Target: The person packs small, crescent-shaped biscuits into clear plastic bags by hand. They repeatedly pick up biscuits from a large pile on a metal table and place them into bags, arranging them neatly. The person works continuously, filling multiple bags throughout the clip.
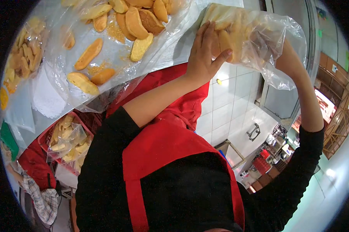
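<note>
My left hand lies against the near left side of a clear plastic bag, its fingers over the side and its thumb along the near edge, holding the bag. Toasted bread slices fill the bag's left part. My right hand is inside the bag's open right end, seen dimly through the plastic; whether it grips a slice is hidden. Left of the hands, loose toasted slices and crumbs lie on a large clear plastic sheet or bag on the metal table.
More bagged slices and a white lace-edged paper are at the far left. Below the table edge stands a red crate holding bagged pieces. Another person in a plaid sleeve is at lower left. A yellow piece lies on the tiled floor.
</note>
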`<state>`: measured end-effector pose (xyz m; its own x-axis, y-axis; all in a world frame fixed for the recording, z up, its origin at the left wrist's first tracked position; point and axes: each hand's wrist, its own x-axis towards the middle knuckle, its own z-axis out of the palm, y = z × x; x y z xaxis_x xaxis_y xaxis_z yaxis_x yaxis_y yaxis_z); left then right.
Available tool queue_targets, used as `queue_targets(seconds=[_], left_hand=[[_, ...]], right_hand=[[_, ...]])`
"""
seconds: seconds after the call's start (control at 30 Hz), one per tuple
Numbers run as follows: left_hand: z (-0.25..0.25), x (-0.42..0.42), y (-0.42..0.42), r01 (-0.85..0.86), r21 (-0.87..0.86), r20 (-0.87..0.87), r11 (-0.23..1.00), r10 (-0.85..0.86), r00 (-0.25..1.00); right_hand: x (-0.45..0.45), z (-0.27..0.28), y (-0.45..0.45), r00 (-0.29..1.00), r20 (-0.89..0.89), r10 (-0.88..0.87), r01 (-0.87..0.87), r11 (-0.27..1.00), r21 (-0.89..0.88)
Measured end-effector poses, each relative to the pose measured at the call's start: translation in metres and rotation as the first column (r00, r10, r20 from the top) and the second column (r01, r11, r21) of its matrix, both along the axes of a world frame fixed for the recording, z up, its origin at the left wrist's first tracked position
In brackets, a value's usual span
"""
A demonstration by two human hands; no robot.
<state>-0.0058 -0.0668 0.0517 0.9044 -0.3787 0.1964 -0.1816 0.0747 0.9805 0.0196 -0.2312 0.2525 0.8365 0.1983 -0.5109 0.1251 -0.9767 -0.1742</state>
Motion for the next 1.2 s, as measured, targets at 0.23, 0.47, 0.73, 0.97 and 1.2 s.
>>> queue_targets(seconds=[0.23,0.47,0.73,0.97,1.2], left_hand=[[0.000,-0.001,-0.002,-0.010,-0.023,-0.019,1.000,0.009,1.000],[0.001,-0.006,-0.003,-0.016,-0.007,-0.024,1.000,0.015,1.000],[0.000,-0.008,-0.001,0.018,-0.004,-0.023,1.000,-0.018,1.000],[-0.003,-0.008,-0.002,0.013,0.008,-0.028,1.000,-0.013,1.000],[0.002,-0.008,-0.002,-0.003,-0.015,-0.065,1.000,0.002,0.998]], right_hand=[[-0.002,-0.002,-0.004,0.988,0.046,0.151,-0.151,0.989,-0.005],[-0.023,-0.013,-0.002,0.986,0.167,0.021,-0.039,0.993,0.109],[-0.031,-0.026,-0.035,0.994,-0.078,-0.074,0.073,0.997,-0.019],[-0.039,-0.036,-0.039,0.999,0.011,-0.043,0.044,0.996,-0.082],[-0.039,-0.059,-0.045,0.992,-0.008,-0.123,0.121,0.989,-0.090]])
